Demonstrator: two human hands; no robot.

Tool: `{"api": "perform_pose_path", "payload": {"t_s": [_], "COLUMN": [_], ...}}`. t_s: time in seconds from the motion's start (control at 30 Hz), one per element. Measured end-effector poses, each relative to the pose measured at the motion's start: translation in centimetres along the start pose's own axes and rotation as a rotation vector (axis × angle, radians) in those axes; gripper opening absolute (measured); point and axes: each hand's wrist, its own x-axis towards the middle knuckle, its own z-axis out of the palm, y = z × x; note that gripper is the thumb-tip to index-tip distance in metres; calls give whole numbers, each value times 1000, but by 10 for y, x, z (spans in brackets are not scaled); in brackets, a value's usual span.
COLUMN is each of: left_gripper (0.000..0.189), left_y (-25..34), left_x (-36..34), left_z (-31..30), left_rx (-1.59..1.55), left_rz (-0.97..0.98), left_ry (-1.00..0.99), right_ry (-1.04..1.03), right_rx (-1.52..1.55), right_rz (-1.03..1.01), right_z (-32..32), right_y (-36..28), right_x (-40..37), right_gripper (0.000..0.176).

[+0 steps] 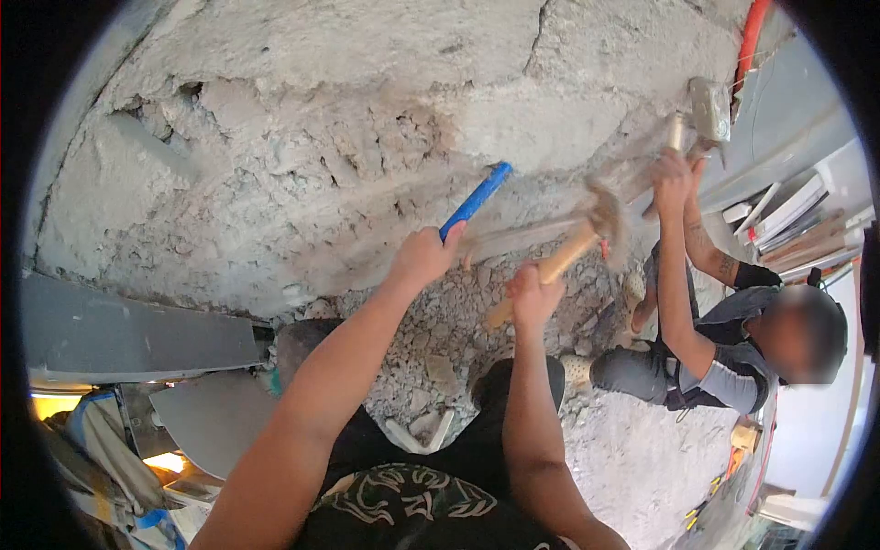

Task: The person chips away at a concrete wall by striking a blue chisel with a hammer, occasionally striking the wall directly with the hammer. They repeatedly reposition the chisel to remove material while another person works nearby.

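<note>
My left hand [423,257] is closed around a blue chisel [477,200]. The chisel's far end meets the rough grey wall [321,174], beside a smoother raised patch. In my right hand [534,295] is a hammer [570,249], gripped by its wooden handle. The hammer head, smeared by motion, is up and to the right of that hand, apart from the chisel. Broken rubble [412,344] lies below both hands, at the foot of the wall.
At the right a co-worker [724,339] crouches, both hands raised to a hammer [710,110] near the wall. A grey metal panel [137,325] juts in at the left. Long boards [807,220] lean at the far right; a red pipe [752,37] runs along the upper right.
</note>
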Motion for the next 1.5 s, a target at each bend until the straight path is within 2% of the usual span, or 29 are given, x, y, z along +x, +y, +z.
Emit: {"api": "perform_pose_path", "payload": {"t_s": [0.03,0.1,0.13,0.2,0.23,0.3,0.37,0.43,0.47,0.53,0.57,0.6,0.67,0.77,0.83,0.9,0.97,1.03,1.07,1.1,1.13,1.17,1.2,1.27,1.33,1.5], "left_gripper": [80,80,81,81,81,81,81,81,81,81,81,80,80,78,70,64,58,47,47,43,39,39,37,36,40,42], "left_y": [3,3,2,0,0,0,-1,3,7,3,1,-3,-10,-20,-22,-11,-8,-12,-22,-39,-45,-52,-53,-56,-58,-57], "left_x": [1,3,3,5,5,5,2,1,6,-1,-1,4,12,14,3,-11,-13,-13,-8,0,2,3,-1,-6,-13,-7], "left_z": [-4,-5,-4,-3,-2,0,1,-3,-5,2,6,10,13,8,-7,-16,-15,-12,-8,1,2,5,4,-1,-6,-23], "left_rx": [-8,11,28,20,13,18,24,14,8,-11,-14,-24,-31,24,97,121,140,200,203,269,334,341,307,275,180,207], "left_rz": [5,-15,-30,-27,-22,-14,-6,5,10,5,4,6,11,56,213,215,216,285,287,454,622,624,592,559,513,471], "left_ry": [6,0,-11,-18,-24,-4,19,23,37,62,53,48,49,81,80,78,73,90,87,213,338,326,307,286,282,344], "right_ry": [2,-34,-36,-85,-114,68,-65,-169,-176,-113,-101,-98,-15,22,43,65,93,107,115,122,95,65,69,56,29,-27], "right_rx": [98,261,262,649,702,331,-38,-219,-218,-160,-158,-162,161,227,270,311,64,-37,-127,-125,-250,-376,-374,-478,-435,-429], "right_rz": [-85,-407,-404,-663,-718,-742,-63,175,161,-34,-64,-68,-84,-64,-43,-21,-30,-50,-79,-73,-23,31,42,-24,-56,-139], "right_z": [2,-1,5,17,23,36,38,19,16,7,5,6,12,14,7,-3,-15,-21,-23,-26,-29,-33,-33,-29,-20,-11], "right_y": [-19,-38,-54,-81,-76,-8,62,67,67,55,43,32,15,-7,-1,11,29,56,69,82,92,102,108,118,105,79], "right_x": [0,10,8,7,6,8,-8,-9,-2,-14,-13,-12,-10,-14,-16,-17,-16,-14,-12,-14,-18,-22,-26,-29,-28,-34], "right_gripper": [2,5,5,10,14,15,14,17,17,17,14,14,11,10,10,11,10,12,15,15,16,19,19,20,23,29]}}
